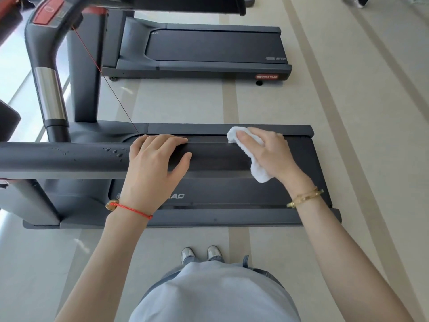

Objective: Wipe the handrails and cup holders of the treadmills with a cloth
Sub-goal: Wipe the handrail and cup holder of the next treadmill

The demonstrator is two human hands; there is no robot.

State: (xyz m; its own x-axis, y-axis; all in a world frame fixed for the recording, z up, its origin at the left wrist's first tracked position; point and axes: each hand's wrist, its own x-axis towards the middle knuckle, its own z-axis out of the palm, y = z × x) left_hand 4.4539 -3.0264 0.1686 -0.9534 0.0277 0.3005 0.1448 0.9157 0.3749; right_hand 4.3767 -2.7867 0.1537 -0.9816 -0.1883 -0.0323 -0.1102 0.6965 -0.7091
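White cloth [249, 156] pinched in right hand's grip [267, 152]; left hand [155, 163] spread on handrail [69, 156]; "STAR TRAC" label [267, 76].

The handrail [69, 156] runs crosswise in front of the person, and everything hangs off it. On it rests the left hand [155, 163]; to that hand's right, at the rail's end, the right hand [271, 154] holds the cloth [246, 145] against it. Below the rail lies the treadmill deck [232, 194] (shoes [200, 253] just on the near side). Beyond the rail, a second treadmill [209, 49] sits on the floor [348, 112].
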